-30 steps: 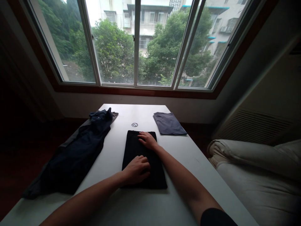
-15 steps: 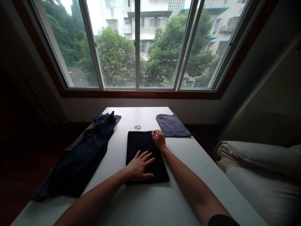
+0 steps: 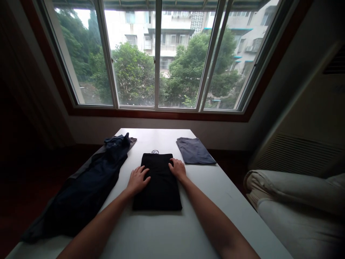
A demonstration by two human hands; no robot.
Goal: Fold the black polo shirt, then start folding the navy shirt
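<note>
A black garment, folded into a flat rectangle, lies on the white table in front of me. My left hand rests along its left edge, fingers spread over the cloth. At its upper right edge is my right hand, with bent fingers touching the fabric and slightly apart. Neither hand lifts the cloth. What lies under my fingertips is hidden. Just beyond the garment's top edge, a small round dark-and-light mark or object is partly covered.
Dark blue and grey clothes lie spread along the table's left side, hanging over its edge. A folded grey-blue garment sits at the far right. Right of the table stands a pale padded seat. A window is ahead.
My left hand has moved from the garment's middle to its left edge. The black garment has shifted left and squared up. My right hand has slid slightly down its right edge.
</note>
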